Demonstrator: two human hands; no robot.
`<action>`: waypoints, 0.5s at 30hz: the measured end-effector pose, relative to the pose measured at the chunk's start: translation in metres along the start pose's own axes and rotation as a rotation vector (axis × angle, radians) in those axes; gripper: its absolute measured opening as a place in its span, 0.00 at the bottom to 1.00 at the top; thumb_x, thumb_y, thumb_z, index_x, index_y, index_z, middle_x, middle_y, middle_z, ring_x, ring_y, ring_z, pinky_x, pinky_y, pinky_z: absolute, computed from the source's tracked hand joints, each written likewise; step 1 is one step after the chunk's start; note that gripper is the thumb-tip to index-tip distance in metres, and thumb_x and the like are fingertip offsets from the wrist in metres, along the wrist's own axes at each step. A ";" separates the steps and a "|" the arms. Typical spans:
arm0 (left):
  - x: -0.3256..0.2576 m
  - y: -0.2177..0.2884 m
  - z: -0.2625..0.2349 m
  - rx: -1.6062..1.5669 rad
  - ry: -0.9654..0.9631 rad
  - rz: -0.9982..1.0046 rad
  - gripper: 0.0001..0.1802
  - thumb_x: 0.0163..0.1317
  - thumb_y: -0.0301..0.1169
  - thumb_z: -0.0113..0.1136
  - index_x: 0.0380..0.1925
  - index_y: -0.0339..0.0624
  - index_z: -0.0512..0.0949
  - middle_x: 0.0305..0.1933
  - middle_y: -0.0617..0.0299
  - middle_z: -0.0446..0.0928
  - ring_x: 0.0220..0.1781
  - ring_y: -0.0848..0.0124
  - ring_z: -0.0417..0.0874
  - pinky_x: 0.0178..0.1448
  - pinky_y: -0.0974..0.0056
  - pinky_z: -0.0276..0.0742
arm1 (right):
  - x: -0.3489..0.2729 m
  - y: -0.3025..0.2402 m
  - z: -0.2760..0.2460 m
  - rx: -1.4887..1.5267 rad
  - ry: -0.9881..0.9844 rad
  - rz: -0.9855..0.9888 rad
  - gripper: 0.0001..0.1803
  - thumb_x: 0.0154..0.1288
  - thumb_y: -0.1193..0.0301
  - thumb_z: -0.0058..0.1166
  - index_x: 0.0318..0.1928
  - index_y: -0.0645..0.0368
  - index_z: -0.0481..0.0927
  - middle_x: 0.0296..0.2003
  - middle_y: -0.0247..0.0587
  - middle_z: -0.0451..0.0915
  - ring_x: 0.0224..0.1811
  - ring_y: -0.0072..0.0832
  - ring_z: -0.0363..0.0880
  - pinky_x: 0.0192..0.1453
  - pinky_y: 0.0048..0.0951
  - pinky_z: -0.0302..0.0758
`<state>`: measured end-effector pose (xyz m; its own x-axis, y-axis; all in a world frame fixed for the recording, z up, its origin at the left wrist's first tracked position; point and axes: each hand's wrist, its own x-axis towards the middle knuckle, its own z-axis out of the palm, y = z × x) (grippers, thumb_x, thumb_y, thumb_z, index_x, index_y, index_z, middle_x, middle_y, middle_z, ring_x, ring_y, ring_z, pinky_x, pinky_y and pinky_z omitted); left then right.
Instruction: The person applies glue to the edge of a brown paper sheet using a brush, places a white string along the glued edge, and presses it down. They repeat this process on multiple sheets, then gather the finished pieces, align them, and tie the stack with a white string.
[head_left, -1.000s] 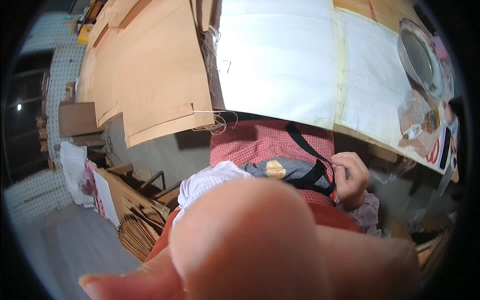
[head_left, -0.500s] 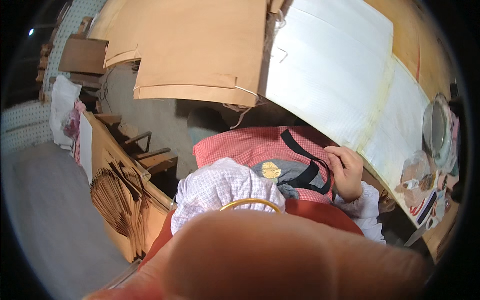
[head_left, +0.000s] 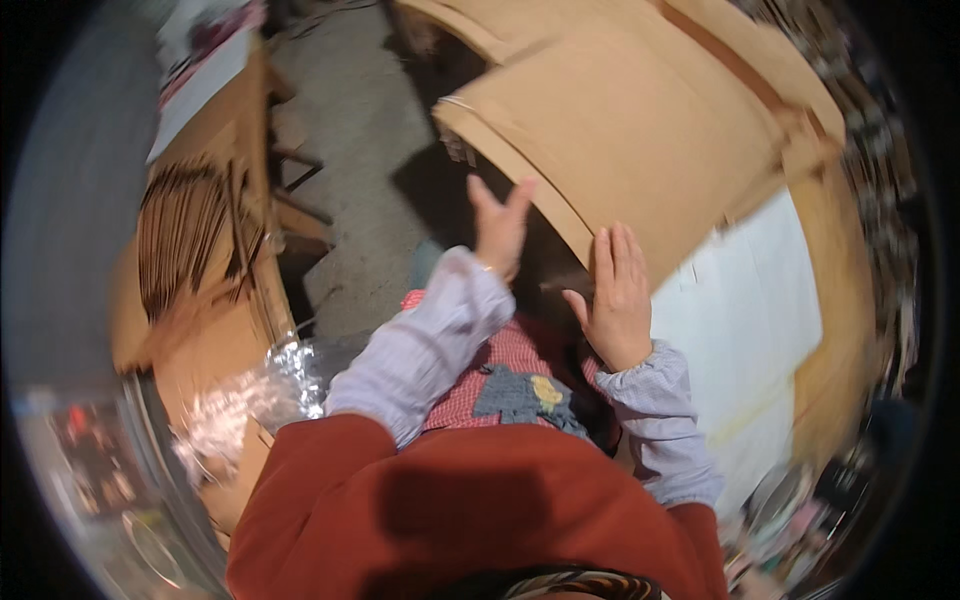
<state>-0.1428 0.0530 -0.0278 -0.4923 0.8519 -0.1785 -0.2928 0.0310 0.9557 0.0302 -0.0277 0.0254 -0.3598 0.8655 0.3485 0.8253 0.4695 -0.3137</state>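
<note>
A large stack of brown paper sheets (head_left: 640,130) lies on the table ahead, with a folded strip along its near edge. My right hand (head_left: 620,295) rests with straight fingers against that near edge, the thumb held apart. Just left of it my left hand (head_left: 500,230) is raised by the same edge, thumb and fingers spread and slightly blurred. No object shows in either hand. Whether the left fingertips touch the paper I cannot tell. A white sheet (head_left: 750,320) covers the table to the right of the brown paper.
Folded brown paper pieces (head_left: 190,240) stand in a fan on a side table at left, near crumpled clear plastic (head_left: 295,370). A round metal dish (head_left: 780,495) and small items sit at lower right. More stacked material (head_left: 885,170) lines the far right.
My left hand has come down from close before the camera to the brown paper's edge. My right hand has left my lap for the same edge. The view has swung left.
</note>
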 end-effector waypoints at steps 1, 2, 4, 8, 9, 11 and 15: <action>0.020 -0.012 0.013 -0.105 -0.044 0.167 0.40 0.62 0.34 0.65 0.65 0.29 0.54 0.63 0.45 0.66 0.62 0.64 0.69 0.66 0.59 0.65 | 0.015 0.000 0.008 -0.050 -0.007 -0.023 0.49 0.48 0.68 0.70 0.68 0.66 0.58 0.66 0.65 0.60 0.69 0.58 0.58 0.72 0.50 0.58; 0.031 -0.022 0.021 -0.225 -0.183 0.082 0.36 0.61 0.33 0.65 0.62 0.31 0.57 0.56 0.49 0.73 0.53 0.65 0.76 0.56 0.59 0.74 | 0.025 0.002 0.011 -0.090 -0.051 0.020 0.50 0.47 0.68 0.71 0.69 0.66 0.57 0.66 0.65 0.60 0.69 0.58 0.58 0.72 0.50 0.58; 0.050 -0.031 0.060 -0.188 0.066 0.077 0.26 0.60 0.30 0.64 0.55 0.38 0.64 0.41 0.56 0.78 0.40 0.69 0.79 0.44 0.60 0.79 | 0.041 0.008 0.019 -0.185 -0.145 0.055 0.54 0.45 0.67 0.73 0.71 0.64 0.55 0.67 0.65 0.59 0.69 0.58 0.58 0.72 0.50 0.57; 0.071 -0.033 0.100 0.392 0.285 -0.150 0.53 0.53 0.46 0.70 0.69 0.30 0.50 0.59 0.37 0.71 0.59 0.52 0.76 0.63 0.52 0.70 | 0.052 0.032 0.026 -0.228 -0.108 -0.003 0.49 0.57 0.62 0.66 0.72 0.64 0.51 0.66 0.71 0.57 0.68 0.61 0.58 0.71 0.50 0.58; 0.071 -0.033 0.094 0.387 0.227 -0.104 0.56 0.53 0.48 0.70 0.70 0.30 0.47 0.61 0.35 0.68 0.62 0.50 0.74 0.66 0.52 0.67 | 0.050 0.036 0.029 -0.233 -0.169 0.016 0.49 0.57 0.62 0.66 0.72 0.64 0.51 0.66 0.71 0.57 0.68 0.61 0.58 0.71 0.50 0.57; 0.067 -0.028 0.068 0.354 0.013 -0.046 0.61 0.53 0.53 0.69 0.71 0.28 0.43 0.66 0.30 0.62 0.67 0.46 0.68 0.71 0.51 0.61 | 0.050 0.042 0.032 -0.209 -0.152 0.008 0.48 0.59 0.62 0.65 0.72 0.64 0.52 0.66 0.71 0.58 0.69 0.60 0.57 0.72 0.50 0.56; 0.036 -0.016 -0.066 0.397 -0.057 0.254 0.41 0.60 0.50 0.65 0.63 0.32 0.66 0.58 0.41 0.75 0.57 0.56 0.80 0.58 0.56 0.77 | 0.045 0.042 0.011 0.161 -0.166 -0.018 0.41 0.60 0.66 0.63 0.69 0.66 0.59 0.67 0.64 0.60 0.70 0.53 0.58 0.72 0.45 0.57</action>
<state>-0.2103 0.0485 -0.0647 -0.4586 0.8855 0.0752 0.1724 0.0056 0.9850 0.0438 0.0329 0.0183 -0.4511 0.8676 0.2092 0.7431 0.4950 -0.4503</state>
